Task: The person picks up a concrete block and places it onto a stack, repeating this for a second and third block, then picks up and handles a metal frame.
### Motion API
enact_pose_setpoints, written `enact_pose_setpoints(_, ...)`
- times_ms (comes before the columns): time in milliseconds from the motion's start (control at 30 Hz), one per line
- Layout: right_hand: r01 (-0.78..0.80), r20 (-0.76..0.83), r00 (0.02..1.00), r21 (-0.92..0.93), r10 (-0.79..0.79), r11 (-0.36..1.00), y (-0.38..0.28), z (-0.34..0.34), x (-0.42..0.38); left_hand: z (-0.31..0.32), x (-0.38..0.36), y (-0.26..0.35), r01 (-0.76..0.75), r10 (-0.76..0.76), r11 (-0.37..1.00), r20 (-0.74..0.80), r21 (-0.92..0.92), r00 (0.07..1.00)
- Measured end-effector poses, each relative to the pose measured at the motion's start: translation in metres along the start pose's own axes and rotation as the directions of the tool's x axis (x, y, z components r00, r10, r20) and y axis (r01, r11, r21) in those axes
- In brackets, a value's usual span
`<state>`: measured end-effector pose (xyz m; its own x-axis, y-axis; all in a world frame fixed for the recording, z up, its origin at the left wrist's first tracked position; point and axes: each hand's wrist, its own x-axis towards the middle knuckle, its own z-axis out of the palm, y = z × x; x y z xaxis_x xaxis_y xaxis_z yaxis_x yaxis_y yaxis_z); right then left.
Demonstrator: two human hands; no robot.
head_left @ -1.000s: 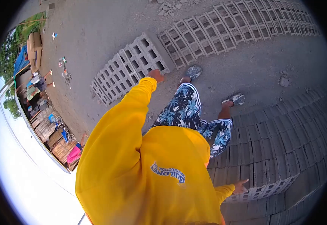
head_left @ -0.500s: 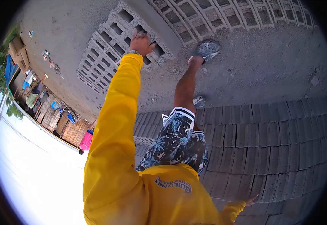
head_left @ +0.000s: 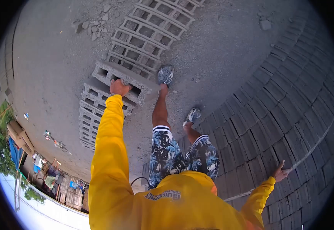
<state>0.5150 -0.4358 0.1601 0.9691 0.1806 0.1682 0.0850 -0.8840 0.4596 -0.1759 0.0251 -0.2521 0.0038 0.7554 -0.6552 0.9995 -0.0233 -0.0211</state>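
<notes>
One hand, the left hand [head_left: 119, 87], is closing its fingers into a cavity of the hollow concrete block [head_left: 123, 82] in the upper left of the frame, which is sitting tilted on the end of the row of blocks [head_left: 98, 115] on the ground; a steadier lift probably calls for a deep hooked grip and bent knees. Meanwhile the right hand [head_left: 281, 171], at the lower right, is spreading open against the stacked block wall [head_left: 289, 115]; bracing there likely helps balance.

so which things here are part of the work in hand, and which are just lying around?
In hand:
- left hand gripping the hollow block at the row's end
- row of hollow blocks on the ground
- right hand resting on the stacked blocks

Lying about:
- loose rubble
- lone stone
- distant stalls and clutter
</notes>
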Motion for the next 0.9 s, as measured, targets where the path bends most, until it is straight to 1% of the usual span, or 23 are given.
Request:
enact_pose_setpoints(33,0.052,-0.048,0.997,-0.025,-0.053,0.998,0.01,0.007,-0.002,-0.032,-0.01,0.022,0.075,-0.06,0.994,0.185,-0.078,0.981)
enact_pose_setpoints(67,0.049,0.017,0.999,-0.081,-0.048,0.995,0.015,0.007,0.0,-0.052,-0.027,0.039,0.044,0.006,0.965,0.189,-0.259,0.982)
enact_pose_setpoints(100,0.056,0.004,0.998,-0.081,-0.056,0.995,0.01,0.002,-0.005,-0.052,-0.039,0.051,0.022,0.048,0.909,0.158,-0.416,0.986)
enact_pose_setpoints(133,0.067,-0.006,0.998,-0.073,-0.067,0.995,0.0,-0.003,-0.011,-0.049,-0.052,0.067,-0.08,0.175,0.783,0.095,-0.617,0.98)
enact_pose_setpoints(167,0.063,-0.023,0.998,-0.053,-0.064,0.997,-0.009,-0.011,-0.018,-0.08,-0.077,0.104,0.01,0.087,0.825,0.144,-0.566,0.986)
enact_pose_setpoints(200,0.061,-0.039,0.997,-0.032,-0.063,0.998,-0.017,-0.021,-0.022,-0.108,-0.101,0.142,0.064,0.06,0.808,0.19,-0.585,0.98)
enact_pose_setpoints(233,0.057,-0.051,0.997,0.004,-0.057,0.998,-0.022,-0.031,-0.025,-0.16,-0.145,0.195,0.01,0.169,0.614,0.143,-0.789,0.975)
enact_pose_setpoints(267,0.046,-0.07,0.997,0.038,-0.044,0.998,-0.024,-0.042,-0.031,-0.183,-0.17,0.227,0.034,0.162,0.551,0.147,-0.834,0.976)
enact_pose_setpoints(300,0.057,-0.103,0.994,0.101,-0.047,0.993,-0.026,-0.057,-0.035,-0.191,-0.191,0.254,0.002,0.168,0.418,0.08,-0.909,0.982)
enact_pose_setpoints(333,0.075,-0.122,0.991,0.157,-0.056,0.985,-0.026,-0.068,-0.034,-0.221,-0.217,0.295,0.046,0.174,0.403,0.126,-0.914,0.977)
enact_pose_setpoints(400,0.027,-0.026,0.999,0.249,-0.021,0.968,-0.017,-0.087,-0.035,-0.264,-0.267,0.365,0.03,0.17,0.408,0.109,-0.912,0.979)
enact_pose_setpoints(433,0.018,0.021,0.999,0.303,-0.025,0.953,-0.015,-0.09,-0.025,-0.282,-0.291,0.404,0.016,0.215,0.368,0.101,-0.93,0.971)
enact_pose_setpoints(500,-0.054,0.084,0.996,0.434,0.019,0.899,-0.011,-0.107,-0.015,-0.316,-0.33,0.467,0.002,0.269,0.304,0.087,-0.953,0.959)
enact_pose_setpoints(533,0.007,0.001,1.0,0.584,-0.009,0.812,-0.015,-0.112,-0.008,-0.33,-0.345,0.506,-0.006,0.292,0.263,0.074,-0.965,0.954)
enact_pose_setpoints(567,0.073,-0.033,0.997,0.653,-0.068,0.754,-0.027,-0.139,0.003,-0.344,-0.361,0.532,0.007,0.296,0.236,0.079,-0.972,0.952)
enact_pose_setpoints(600,0.121,-0.044,0.989,0.781,-0.14,0.613,-0.04,-0.149,0.016,-0.355,-0.378,0.554,-0.076,0.363,0.252,0.021,-0.965,0.932)
enact_pose_setpoints(633,0.046,0.042,0.982,0.897,-0.187,0.441,-0.056,-0.155,0.03,-0.369,-0.39,0.585,-0.165,0.435,0.257,-0.038,-0.952,0.899)
enact_pose_setpoints(700,0.017,0.049,0.97,0.964,-0.238,0.267,-0.083,-0.172,0.072,-0.405,-0.44,0.671,-0.141,0.495,0.148,-0.05,-0.979,0.868)
enact_pose_setpoints(767,0.062,-0.042,0.987,0.99,-0.152,0.127,-0.097,-0.181,0.124,-0.433,-0.48,0.735,-0.159,0.611,0.155,-0.032,-0.975,0.791)
enact_pose_setpoints(800,0.063,-0.059,0.996,0.996,-0.063,0.07,-0.101,-0.183,0.15,-0.444,-0.496,0.765,-0.162,0.663,0.161,-0.015,-0.974,0.749)
enact_pose_setpoints(867,0.08,-0.074,0.989,0.996,0.127,-0.042,-0.102,-0.184,0.193,-0.459,-0.536,0.82,-0.23,0.729,0.185,-0.024,-0.955,0.684)
enact_pose_setpoints(900,0.054,-0.048,0.986,0.998,0.158,-0.034,-0.099,-0.181,0.214,-0.464,-0.551,0.847,-0.265,0.764,0.194,-0.023,-0.945,0.644)
